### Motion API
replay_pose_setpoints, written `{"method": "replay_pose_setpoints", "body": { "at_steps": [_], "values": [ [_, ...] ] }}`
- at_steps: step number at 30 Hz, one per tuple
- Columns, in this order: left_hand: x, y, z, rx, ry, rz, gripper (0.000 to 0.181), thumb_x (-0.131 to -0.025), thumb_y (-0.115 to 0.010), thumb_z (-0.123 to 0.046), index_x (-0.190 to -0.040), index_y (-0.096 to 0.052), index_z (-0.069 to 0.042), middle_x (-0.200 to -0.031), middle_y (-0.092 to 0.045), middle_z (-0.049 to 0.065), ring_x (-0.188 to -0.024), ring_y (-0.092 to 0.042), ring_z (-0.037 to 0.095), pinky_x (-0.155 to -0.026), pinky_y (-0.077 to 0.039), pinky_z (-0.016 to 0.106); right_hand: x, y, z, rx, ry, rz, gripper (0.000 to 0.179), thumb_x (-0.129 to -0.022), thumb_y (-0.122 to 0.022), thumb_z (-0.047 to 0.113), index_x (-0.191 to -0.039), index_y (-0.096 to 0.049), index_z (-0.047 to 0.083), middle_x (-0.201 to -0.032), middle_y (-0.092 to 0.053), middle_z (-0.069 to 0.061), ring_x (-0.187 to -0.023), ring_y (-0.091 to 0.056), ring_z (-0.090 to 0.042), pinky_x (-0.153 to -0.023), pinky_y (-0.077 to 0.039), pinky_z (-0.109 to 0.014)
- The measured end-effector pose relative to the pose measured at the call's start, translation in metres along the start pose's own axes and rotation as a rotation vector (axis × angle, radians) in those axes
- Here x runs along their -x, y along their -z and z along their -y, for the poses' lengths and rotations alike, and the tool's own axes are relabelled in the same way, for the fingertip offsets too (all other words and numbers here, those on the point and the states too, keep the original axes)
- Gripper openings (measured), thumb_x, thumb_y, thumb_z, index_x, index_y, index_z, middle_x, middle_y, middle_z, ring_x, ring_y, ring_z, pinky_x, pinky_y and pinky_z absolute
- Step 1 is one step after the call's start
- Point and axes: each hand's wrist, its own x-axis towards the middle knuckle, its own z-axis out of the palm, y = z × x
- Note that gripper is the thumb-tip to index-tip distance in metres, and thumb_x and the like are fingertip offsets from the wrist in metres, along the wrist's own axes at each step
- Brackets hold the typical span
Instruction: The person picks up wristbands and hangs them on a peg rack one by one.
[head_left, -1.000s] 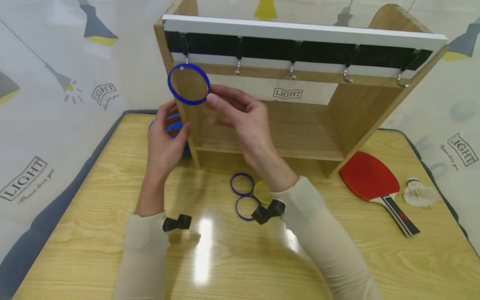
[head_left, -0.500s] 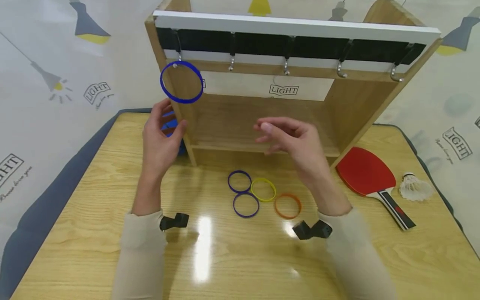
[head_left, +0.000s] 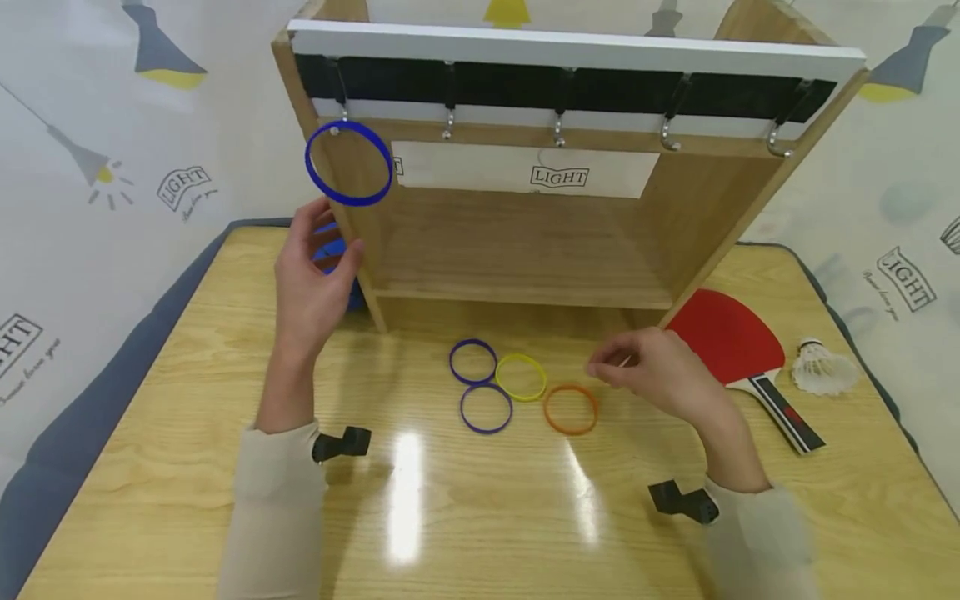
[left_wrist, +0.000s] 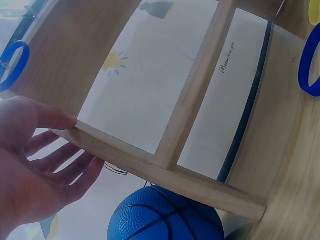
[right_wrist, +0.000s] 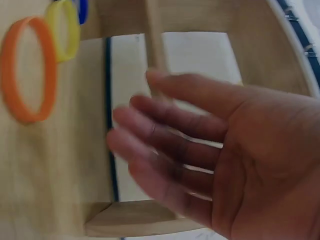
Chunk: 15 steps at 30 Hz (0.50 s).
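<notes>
Blue ring (head_left: 352, 201) hangs by top left corner of shelf (head_left: 517, 242).
Left hand (head_left: 309, 287) grips the left edge; right hand (head_left: 667, 371) is loose, empty. Bumps could drop the ring.

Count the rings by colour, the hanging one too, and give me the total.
Blue: 3 (hanging ring on the leftmost hook; far ring and near ring on the table)
Yellow: 1 (yellow ring, on the table)
Orange: 1 (orange ring, on the table)
Total: 5
</notes>
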Motion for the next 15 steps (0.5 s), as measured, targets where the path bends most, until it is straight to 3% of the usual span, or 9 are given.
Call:
{"method": "replay_pose_setpoints", "body": {
  "at_steps": [7,11,15],
  "values": [
    [0.000,0.000,-0.001,-0.001,0.005,0.000,0.048,-0.093,-0.067,-0.012,-0.138,-0.052,-0.015,-0.130,-0.058,0.003,-0.111,-0.058,0.020,-0.084,-0.050,0.036,-0.008,-0.009,-0.011,0.149,-0.076,0.017,0.016,-0.088,-0.073,0.025,-0.097,-0.074,0.012,-0.086,-0.067,0.002,-0.079,-0.061,-0.018,-0.063,-0.048,-0.034],
    [0.001,0.000,-0.005,-0.014,0.013,0.001,0.049,-0.093,-0.066,-0.011,-0.139,-0.051,-0.014,-0.130,-0.058,0.005,-0.111,-0.058,0.020,-0.085,-0.050,0.036,-0.013,-0.015,-0.016,0.166,-0.055,0.057,0.014,-0.086,-0.075,0.023,-0.095,-0.074,0.012,-0.086,-0.067,0.003,-0.081,-0.060,-0.018,-0.068,-0.049,-0.037],
    [0.004,-0.001,-0.018,-0.015,0.023,0.002,0.047,-0.093,-0.064,-0.006,-0.138,-0.050,-0.007,-0.130,-0.057,0.010,-0.111,-0.058,0.024,-0.085,-0.050,0.036,-0.017,-0.022,-0.020,0.161,-0.034,0.097,0.014,-0.084,-0.077,0.021,-0.093,-0.074,0.011,-0.087,-0.066,0.002,-0.082,-0.060,-0.018,-0.072,-0.050,-0.038]
  ]
}}
